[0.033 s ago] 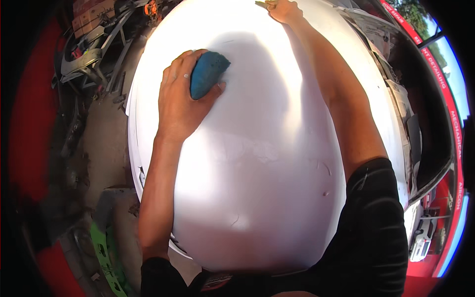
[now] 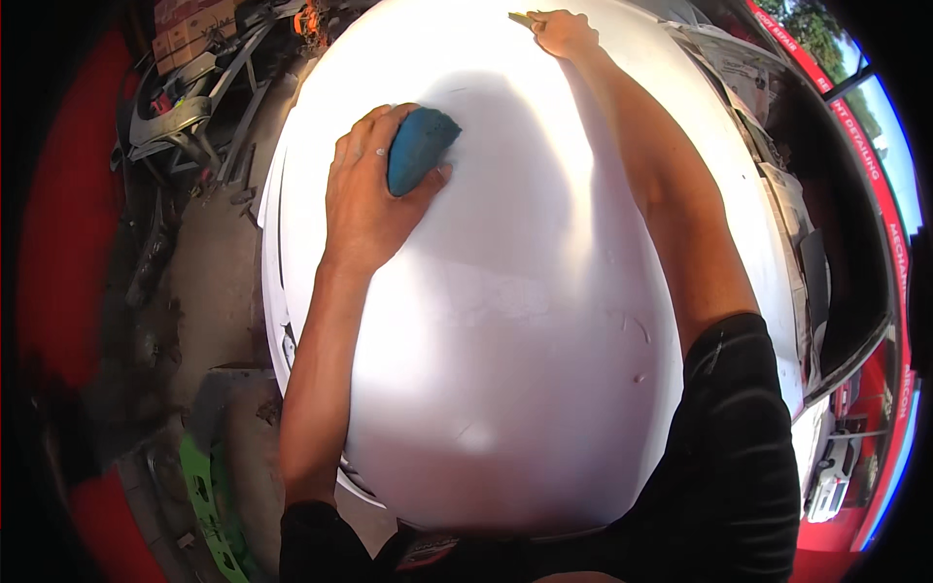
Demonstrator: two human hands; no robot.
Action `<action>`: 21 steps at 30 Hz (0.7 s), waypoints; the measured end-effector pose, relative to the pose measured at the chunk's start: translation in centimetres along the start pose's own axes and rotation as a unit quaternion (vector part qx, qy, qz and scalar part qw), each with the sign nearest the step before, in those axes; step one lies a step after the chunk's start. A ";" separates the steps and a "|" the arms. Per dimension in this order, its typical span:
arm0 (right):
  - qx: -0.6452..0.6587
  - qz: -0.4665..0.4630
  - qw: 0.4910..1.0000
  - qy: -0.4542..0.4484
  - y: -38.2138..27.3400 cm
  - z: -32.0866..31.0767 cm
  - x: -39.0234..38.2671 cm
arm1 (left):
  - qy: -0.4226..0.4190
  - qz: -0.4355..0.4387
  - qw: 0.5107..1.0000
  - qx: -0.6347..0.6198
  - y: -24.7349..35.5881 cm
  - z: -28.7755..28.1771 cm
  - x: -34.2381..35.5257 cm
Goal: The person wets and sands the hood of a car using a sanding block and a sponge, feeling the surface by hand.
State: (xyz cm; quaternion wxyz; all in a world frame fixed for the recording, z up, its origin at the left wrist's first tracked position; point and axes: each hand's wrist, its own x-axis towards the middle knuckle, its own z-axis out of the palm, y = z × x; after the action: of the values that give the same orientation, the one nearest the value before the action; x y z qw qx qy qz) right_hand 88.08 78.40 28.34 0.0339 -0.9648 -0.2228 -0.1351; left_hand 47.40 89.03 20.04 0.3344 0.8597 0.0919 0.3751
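A pale silvery-white car hood [image 2: 505, 389] fills the middle of the view, with bright glare on its far part. On its left half my left hand [image 2: 369, 189] is curled round a blue sponge [image 2: 416, 151], pressing it against the panel, thumb on the near side. Far across the hood, my right arm reaches out to my right hand [image 2: 567, 36]. Its fingers are closed on a small, flat yellowish and dark piece [image 2: 522, 17], too blurred by glare to name. Small curved marks [image 2: 637, 328] show on the panel's right side.
Newspaper masking [image 2: 782, 199] lines the hood's right edge beside the dark windscreen area. At the left lie metal parts [image 2: 175, 121], cardboard boxes [image 2: 194, 34] and a green perforated strip [image 2: 206, 500]. A white vehicle [image 2: 829, 481] stands at the far right.
The view has shifted slightly, so the hood's left side, the sponge and both hands sit a little lower and further right. Both grips look the same.
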 end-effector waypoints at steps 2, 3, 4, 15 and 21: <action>-0.032 -0.102 0.991 0.074 0.4 0.0 -2.8 | 0.010 -0.004 1.000 0.016 0.0 -0.1 0.2; -0.067 -0.103 0.988 0.091 1.1 0.1 -4.7 | 0.012 -0.002 1.000 0.018 0.2 0.5 0.7; -0.061 -0.117 0.990 0.042 -0.1 0.0 -7.8 | 0.020 -0.010 1.000 0.021 -0.5 0.3 0.7; 0.131 -0.343 0.929 -0.041 1.8 -11.2 -36.7 | 0.015 -0.020 0.999 0.030 -1.6 0.9 0.9; 0.039 -0.336 0.941 -0.004 0.0 -5.8 -19.1 | 0.062 -0.008 0.998 0.020 -1.0 0.2 0.2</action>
State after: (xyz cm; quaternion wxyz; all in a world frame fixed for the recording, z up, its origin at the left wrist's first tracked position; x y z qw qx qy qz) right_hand 70.14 69.59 28.61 0.0234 -0.8324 -0.5392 -0.1259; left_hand 47.74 89.72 19.42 0.3140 0.8405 0.1262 0.4232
